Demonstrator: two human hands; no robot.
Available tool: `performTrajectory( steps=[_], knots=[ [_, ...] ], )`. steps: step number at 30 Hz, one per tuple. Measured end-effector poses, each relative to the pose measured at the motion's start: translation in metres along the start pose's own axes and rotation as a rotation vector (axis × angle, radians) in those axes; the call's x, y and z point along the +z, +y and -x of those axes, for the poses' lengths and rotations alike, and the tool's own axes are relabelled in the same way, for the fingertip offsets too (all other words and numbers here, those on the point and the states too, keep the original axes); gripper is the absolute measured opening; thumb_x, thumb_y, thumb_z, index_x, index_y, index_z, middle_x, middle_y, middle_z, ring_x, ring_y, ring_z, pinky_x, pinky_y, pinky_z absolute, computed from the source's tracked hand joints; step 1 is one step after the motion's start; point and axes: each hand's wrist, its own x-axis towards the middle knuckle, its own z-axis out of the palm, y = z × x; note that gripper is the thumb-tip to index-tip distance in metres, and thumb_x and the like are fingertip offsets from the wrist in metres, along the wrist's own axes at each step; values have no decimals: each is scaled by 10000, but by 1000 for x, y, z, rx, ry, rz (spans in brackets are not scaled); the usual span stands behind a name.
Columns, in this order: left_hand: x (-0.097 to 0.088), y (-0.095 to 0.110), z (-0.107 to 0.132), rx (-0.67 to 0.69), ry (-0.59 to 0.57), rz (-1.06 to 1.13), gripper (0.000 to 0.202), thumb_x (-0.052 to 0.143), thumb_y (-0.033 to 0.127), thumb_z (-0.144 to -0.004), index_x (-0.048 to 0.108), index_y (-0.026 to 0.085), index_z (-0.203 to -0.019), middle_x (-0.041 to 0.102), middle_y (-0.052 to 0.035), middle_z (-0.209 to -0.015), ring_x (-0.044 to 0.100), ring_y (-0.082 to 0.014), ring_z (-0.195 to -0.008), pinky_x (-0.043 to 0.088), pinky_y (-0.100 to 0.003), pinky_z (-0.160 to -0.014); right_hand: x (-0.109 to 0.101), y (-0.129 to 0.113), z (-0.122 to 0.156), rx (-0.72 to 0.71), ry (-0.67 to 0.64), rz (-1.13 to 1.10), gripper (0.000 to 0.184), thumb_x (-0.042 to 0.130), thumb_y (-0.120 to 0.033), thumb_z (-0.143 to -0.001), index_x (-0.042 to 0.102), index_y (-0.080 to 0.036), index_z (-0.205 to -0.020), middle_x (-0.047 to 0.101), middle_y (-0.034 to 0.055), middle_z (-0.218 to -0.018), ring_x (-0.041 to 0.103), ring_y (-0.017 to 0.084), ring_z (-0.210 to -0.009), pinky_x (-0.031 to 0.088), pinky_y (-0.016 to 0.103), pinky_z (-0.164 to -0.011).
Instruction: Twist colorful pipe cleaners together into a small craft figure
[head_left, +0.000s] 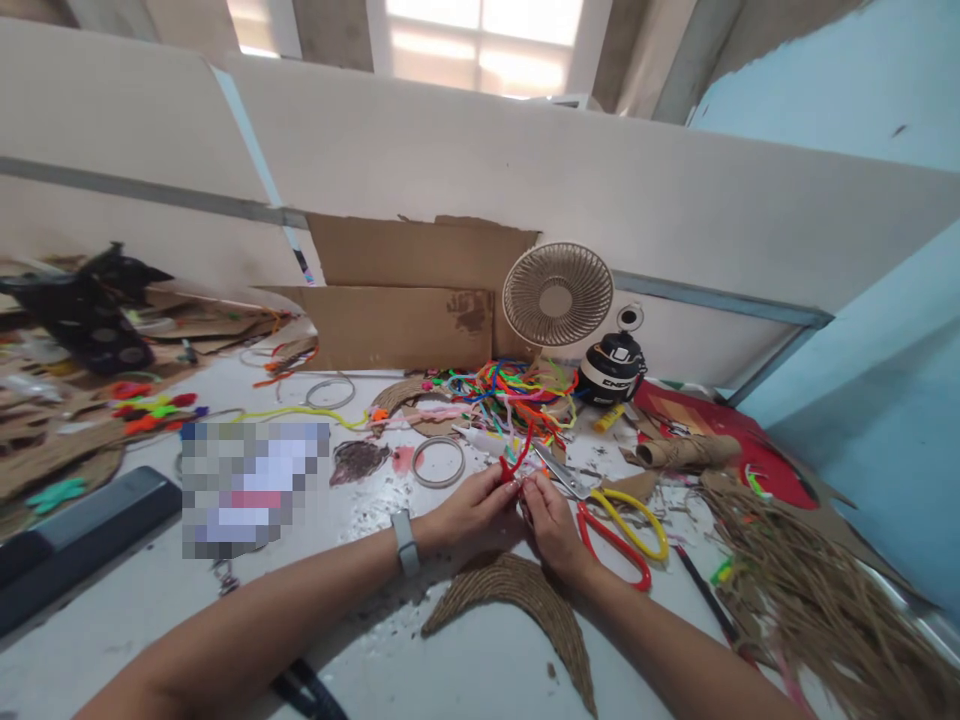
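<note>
My left hand (472, 508) and my right hand (550, 518) meet over the white table, fingers pinched together on a red pipe cleaner (517, 460) that bends upward between them. A watch band sits on my left wrist. Under my wrists lies a curved woven-jute piece (525, 600). Scissors (615, 515) with yellow and red handles lie just right of my right hand.
A heap of coloured pipe cleaners (510, 390) lies behind the hands, with a small fan (557, 294), a black helmet-shaped object (611, 368) and cardboard sheets (405, 300). Loose jute strands (810, 590) cover the right. A metal ring (438, 462) and a black bar (75, 530) lie to the left.
</note>
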Motion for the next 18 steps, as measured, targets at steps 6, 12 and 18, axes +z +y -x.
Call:
performTrajectory(
  steps=[6,12,18],
  knots=[
    [-1,-1,-1,-17,-78,105,322,427,457,-838,528,151,-846,540,-28,-792,451,-127,-705,390,-217,-636,0,0,1,-16,-26,-11,252,358,-373,-884,459,-210,-722,459,-5,-694,430,157,-672,363,273,-649],
    [-3,-5,-3,-44,-168,241,323,450,453,-831,513,142,-893,518,-22,-802,445,-127,-727,388,-226,-663,0,1,3,-21,-6,18,261,342,-374,-890,450,-208,-720,448,-10,-686,425,151,-659,358,265,-641],
    [-4,-1,-1,-83,-229,220,327,468,457,-826,498,134,-864,486,-2,-755,411,-113,-689,368,-228,-644,-1,2,3,-17,-1,19,241,356,-373,-881,459,-203,-745,458,-9,-689,429,148,-648,362,258,-621]
  ],
)
